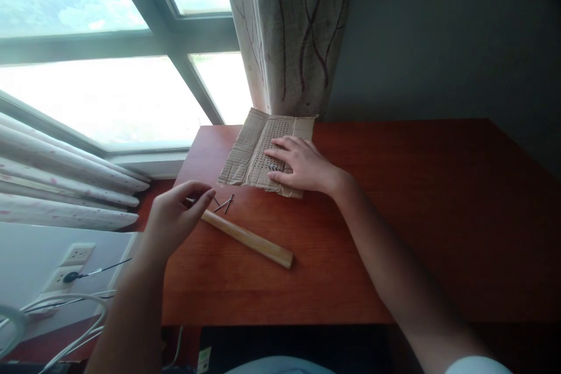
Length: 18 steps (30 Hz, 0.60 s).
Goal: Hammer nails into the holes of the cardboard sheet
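Observation:
A flat piece of cardboard (245,152) with a grid of small holes lies at the far edge of the wooden table (394,234). My right hand (300,163) rests flat on the cardboard, fingers stretched out, beside a few dark nails stuck in it. Nearer to me, my left hand (175,219) hovers above the table with thumb and fingers pinched together; what they hold is too small to make out. Just right of its fingertips lie two loose nails (224,204). A wooden handle (248,238) lies on the table below that hand, its head end hidden behind my fingers.
A window (109,70) and a patterned curtain (293,29) stand behind the table. Left of the table, a wall socket (70,263) with a plugged cable and white cords (65,310). A dark wall rises on the right.

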{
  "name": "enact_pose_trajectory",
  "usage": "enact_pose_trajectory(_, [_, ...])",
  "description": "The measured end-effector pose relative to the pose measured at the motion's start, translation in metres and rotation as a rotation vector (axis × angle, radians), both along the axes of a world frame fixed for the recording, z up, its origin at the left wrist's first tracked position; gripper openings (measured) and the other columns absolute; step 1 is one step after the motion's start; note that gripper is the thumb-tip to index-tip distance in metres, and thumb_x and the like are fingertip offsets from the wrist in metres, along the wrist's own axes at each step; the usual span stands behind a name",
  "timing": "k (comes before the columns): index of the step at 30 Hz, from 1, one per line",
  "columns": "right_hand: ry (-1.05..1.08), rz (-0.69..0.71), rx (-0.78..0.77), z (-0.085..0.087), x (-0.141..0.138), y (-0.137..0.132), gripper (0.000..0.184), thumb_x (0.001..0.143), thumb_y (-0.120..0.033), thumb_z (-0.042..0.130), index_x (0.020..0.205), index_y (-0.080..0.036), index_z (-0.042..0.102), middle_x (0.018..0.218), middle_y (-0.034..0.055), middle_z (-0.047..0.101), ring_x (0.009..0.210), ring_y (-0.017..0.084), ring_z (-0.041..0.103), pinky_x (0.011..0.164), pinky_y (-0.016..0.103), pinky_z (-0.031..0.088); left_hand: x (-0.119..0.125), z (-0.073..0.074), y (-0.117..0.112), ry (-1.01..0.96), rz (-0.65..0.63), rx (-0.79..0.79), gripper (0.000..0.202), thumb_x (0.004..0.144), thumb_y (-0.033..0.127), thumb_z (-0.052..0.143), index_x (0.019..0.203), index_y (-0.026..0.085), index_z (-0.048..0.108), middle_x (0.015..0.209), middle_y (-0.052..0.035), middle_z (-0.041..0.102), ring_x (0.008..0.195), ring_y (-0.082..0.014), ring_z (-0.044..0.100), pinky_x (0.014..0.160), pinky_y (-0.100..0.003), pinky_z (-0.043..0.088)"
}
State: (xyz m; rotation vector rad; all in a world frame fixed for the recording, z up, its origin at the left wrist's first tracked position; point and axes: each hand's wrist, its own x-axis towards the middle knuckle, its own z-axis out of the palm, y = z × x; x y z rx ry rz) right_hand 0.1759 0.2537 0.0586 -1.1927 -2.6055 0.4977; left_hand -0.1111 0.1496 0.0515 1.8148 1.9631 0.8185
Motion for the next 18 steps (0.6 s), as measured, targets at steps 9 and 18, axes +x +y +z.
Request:
enact_pose_trajectory(9, [0.000,-0.003,0.011,-0.001,0.000,0.000,0.061,0.096,-0.055,0.055,0.149,-0.023,0.056,0.164,0.0105,0.041,0.152,0.031,0.031,0.124,0.050,0.024,-0.004,-0.024,0.006,0.255,-0.073,-0.205,0.032,0.086,0.050,0.059,0.086,0.021,0.072,0.083,-0.0049,0.075,0.073,-0.0205,0.065,0.068,-0.030,0.044])
enact_pose_trajectory(18, [0.000,-0.001,-0.001,0.001,0.000,0.000,0.061,0.096,-0.054,0.056,0.149,-0.023,0.056,0.164,0.0107,0.040,0.152,0.031,0.030,0.124,0.050,0.024,0.004,-0.023,0.013,0.356,-0.041,-0.248,0.038,0.087,0.057,0.056,0.088,0.024,0.073,0.084,-0.0040,0.076,0.074,-0.0219,0.066,0.063,-0.029,0.039])
